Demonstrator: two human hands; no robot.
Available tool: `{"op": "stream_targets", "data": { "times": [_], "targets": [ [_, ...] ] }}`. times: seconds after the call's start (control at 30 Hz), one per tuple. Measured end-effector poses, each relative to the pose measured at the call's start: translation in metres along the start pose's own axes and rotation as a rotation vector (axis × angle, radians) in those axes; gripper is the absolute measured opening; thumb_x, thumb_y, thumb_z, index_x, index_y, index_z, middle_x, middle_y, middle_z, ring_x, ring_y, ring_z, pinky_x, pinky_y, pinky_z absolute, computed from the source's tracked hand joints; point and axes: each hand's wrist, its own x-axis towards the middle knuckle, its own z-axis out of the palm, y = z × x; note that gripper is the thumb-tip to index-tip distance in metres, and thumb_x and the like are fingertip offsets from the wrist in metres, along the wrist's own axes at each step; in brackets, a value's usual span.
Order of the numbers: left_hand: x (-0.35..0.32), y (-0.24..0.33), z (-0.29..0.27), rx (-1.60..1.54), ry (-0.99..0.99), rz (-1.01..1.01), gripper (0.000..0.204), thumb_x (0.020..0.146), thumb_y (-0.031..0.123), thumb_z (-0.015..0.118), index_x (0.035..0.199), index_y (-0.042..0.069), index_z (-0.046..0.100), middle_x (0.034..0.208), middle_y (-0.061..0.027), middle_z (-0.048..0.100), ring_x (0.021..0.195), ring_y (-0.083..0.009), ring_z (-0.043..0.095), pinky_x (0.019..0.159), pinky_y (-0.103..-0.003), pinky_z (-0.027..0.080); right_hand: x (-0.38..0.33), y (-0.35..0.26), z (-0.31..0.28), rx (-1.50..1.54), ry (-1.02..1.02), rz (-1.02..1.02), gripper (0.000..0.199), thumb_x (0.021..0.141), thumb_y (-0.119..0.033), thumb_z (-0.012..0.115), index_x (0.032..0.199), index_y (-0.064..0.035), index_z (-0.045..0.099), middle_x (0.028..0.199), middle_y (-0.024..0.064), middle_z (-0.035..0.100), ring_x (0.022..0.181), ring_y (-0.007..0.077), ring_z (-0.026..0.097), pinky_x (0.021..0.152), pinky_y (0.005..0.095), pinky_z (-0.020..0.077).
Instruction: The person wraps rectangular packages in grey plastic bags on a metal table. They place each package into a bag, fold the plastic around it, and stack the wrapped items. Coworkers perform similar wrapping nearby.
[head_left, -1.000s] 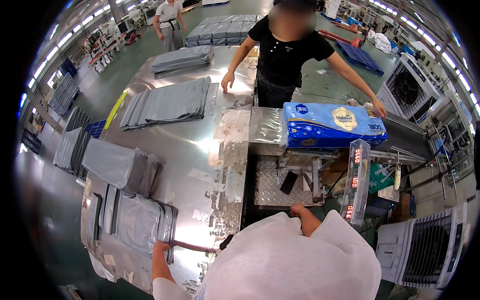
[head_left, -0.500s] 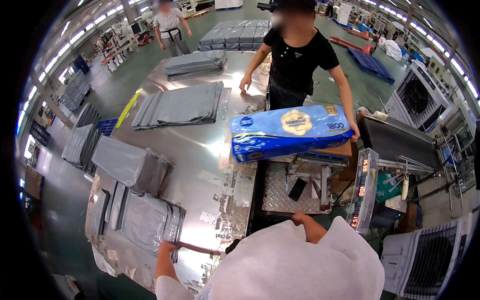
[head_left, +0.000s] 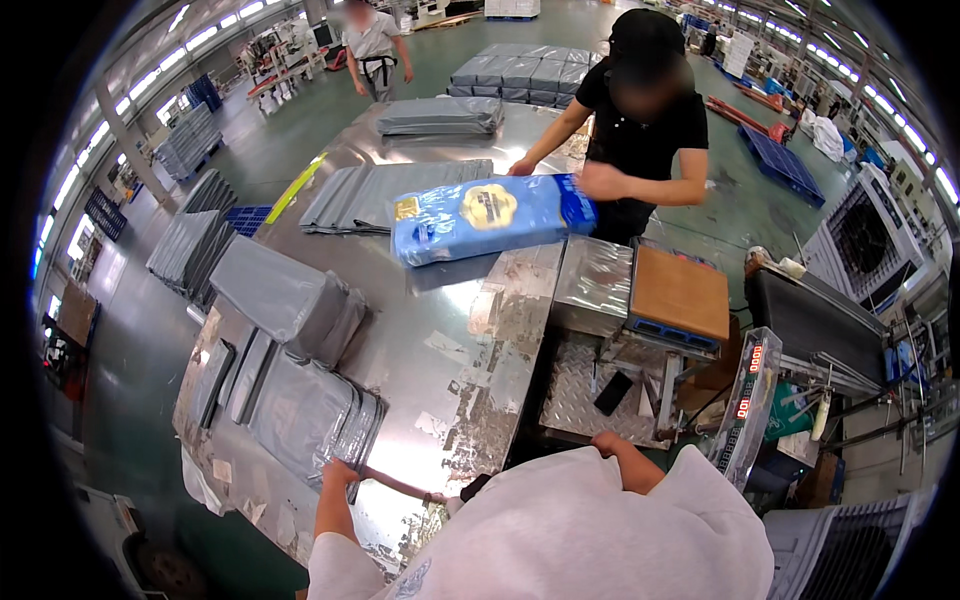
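Observation:
My left hand [head_left: 340,473] is at the near corner of a stack of flat grey plastic bags [head_left: 300,420], its fingers closed on the edge. A thin brownish strip [head_left: 400,486] with a dark end runs from beside that hand toward my shirt; what it is I cannot tell. My right hand [head_left: 606,443] is low in front of my body, by the near edge of a metal tread plate [head_left: 570,400]; its fingers are mostly hidden. Across the table, a co-worker in black has both hands at a blue plastic-wrapped pack [head_left: 480,222], tilted over the tabletop.
The worn metal table [head_left: 440,340] carries more grey bag stacks [head_left: 285,295]. To the right are a brown-topped stand [head_left: 680,295], a black phone [head_left: 612,393], a red digital display [head_left: 748,385] and a conveyor belt [head_left: 815,315]. Another person stands at the far left.
The co-worker has swung the blue pack leftward, from above the stand to over the table, and turned it. The brown-topped stand is now uncovered. My hands have hardly moved; the view has shifted slightly.

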Motion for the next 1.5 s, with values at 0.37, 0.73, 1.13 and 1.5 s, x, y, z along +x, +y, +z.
{"op": "stream_targets", "data": {
  "times": [0.37, 0.73, 1.13, 1.5],
  "targets": [
    [0.006, -0.003, 0.008, 0.076, -0.004, 0.002, 0.1, 0.055, 0.042, 0.063, 0.126, -0.013, 0.019, 0.123, -0.0256, 0.039, 0.115, -0.0293, 0.041, 0.096, -0.03, 0.031, 0.007, -0.004, -0.008, -0.027, 0.006, -0.045, 0.023, 0.051, -0.018, 0.062, 0.071, -0.0083, 0.066, 0.076, 0.0147, 0.061, 0.069, 0.0303, 0.059, 0.063, 0.0359, 0.0477],
    [0.008, 0.002, 0.013, 0.062, 0.017, 0.023, 0.103, 0.06, 0.051, 0.061, 0.126, -0.014, 0.017, 0.123, -0.0271, 0.037, 0.116, -0.0326, 0.038, 0.097, -0.031, 0.03, 0.011, -0.001, 0.009, -0.002, -0.049, -0.026, 0.025, 0.05, -0.014, 0.066, 0.075, -0.0095, 0.066, 0.078, 0.0138, 0.062, 0.074, 0.0299, 0.06, 0.067, 0.0356, 0.0485],
    [0.016, 0.008, 0.008, 0.008, 0.055, 0.064, 0.1, 0.057, 0.042, 0.065, 0.125, -0.014, 0.017, 0.123, -0.0293, 0.036, 0.117, -0.0359, 0.035, 0.098, -0.032, 0.029, 0.024, 0.02, 0.032, 0.116, 0.004, 0.043, 0.026, 0.05, -0.013, 0.066, 0.076, -0.0085, 0.065, 0.081, 0.0132, 0.062, 0.077, 0.0298, 0.059, 0.068, 0.0359, 0.0486],
    [0.026, -0.008, 0.014, -0.054, 0.01, 0.059, 0.104, 0.049, 0.038, 0.07, 0.127, -0.009, 0.019, 0.119, -0.029, 0.039, 0.114, -0.0355, 0.038, 0.095, -0.034, 0.033, 0.053, 0.025, 0.037, 0.564, 0.147, 0.59, 0.026, 0.07, -0.027, 0.053, 0.076, -0.0048, 0.064, 0.084, 0.0153, 0.061, 0.08, 0.0329, 0.058, 0.073, 0.0388, 0.0463]
  ]
}}
